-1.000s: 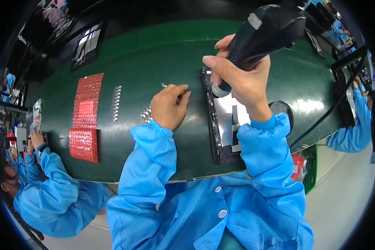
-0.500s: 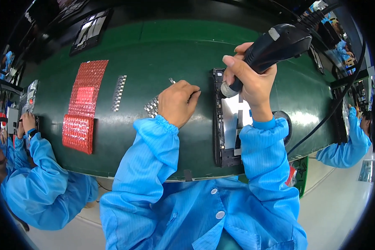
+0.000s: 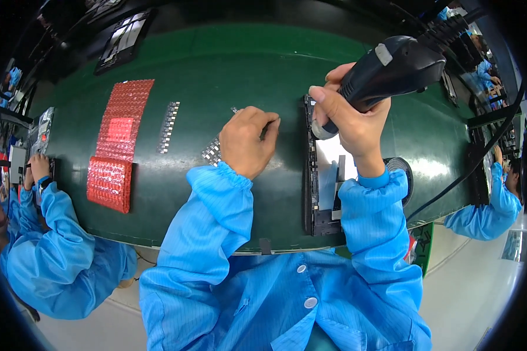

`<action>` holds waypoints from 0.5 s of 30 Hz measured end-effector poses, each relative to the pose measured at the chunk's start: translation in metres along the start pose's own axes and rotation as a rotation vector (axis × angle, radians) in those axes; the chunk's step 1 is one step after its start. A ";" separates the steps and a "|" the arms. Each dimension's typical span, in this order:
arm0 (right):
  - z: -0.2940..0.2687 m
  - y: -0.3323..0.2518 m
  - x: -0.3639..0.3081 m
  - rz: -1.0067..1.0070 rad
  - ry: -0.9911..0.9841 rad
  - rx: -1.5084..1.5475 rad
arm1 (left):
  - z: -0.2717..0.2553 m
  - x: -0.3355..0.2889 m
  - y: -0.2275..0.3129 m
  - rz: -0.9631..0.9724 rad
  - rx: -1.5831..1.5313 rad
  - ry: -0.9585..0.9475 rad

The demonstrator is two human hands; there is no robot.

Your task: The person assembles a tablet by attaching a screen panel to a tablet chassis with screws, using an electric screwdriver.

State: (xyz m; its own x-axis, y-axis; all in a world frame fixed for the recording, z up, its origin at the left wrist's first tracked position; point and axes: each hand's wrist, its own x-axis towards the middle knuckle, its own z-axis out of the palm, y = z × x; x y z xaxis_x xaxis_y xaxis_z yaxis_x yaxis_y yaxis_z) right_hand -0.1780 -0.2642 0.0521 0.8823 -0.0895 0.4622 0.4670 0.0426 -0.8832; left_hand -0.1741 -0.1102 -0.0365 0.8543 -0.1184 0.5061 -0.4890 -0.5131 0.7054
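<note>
My right hand (image 3: 357,126) is wrapped round a thick black corded power tool (image 3: 392,70), which looks like an electric screwdriver. Its pale, rounded nose points down at the upper left part of a black-framed flat device (image 3: 321,225). The bit is hidden. Inside that frame lie a bright silvery panel and small parts along the left edge, partly covered by my wrist. To the left, my left hand (image 3: 249,143) hovers over or rests on the table with thumb and forefinger curled together. Whatever they pinch is too small to see. A strip of small black-and-white pieces (image 3: 212,153) shows partly beneath this hand.
Another such strip (image 3: 168,127) lies further left, beside red bubble wrap (image 3: 126,111) and a red bubble-wrap pouch (image 3: 109,183). Behind my right wrist stands a round black object (image 3: 399,169). The tool's cable (image 3: 480,155) hangs on the right. Co-workers in blue sit at both sides.
The whole view has shifted slightly. The tool's nose stays over the device's upper left part, and both hands keep their grip with only small movement.
</note>
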 end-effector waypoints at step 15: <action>-0.005 -0.011 -0.002 0.028 -0.100 -0.041 | -0.005 -0.003 0.004 -0.128 -0.178 -0.020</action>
State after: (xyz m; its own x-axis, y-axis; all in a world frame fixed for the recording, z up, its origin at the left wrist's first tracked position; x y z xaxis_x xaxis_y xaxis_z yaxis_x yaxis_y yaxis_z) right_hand -0.1850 -0.2694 0.0610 0.8974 0.0107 0.4412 0.4412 0.0025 -0.8974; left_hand -0.1798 -0.1079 -0.0328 0.9141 -0.0798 0.3976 -0.3977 -0.3671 0.8409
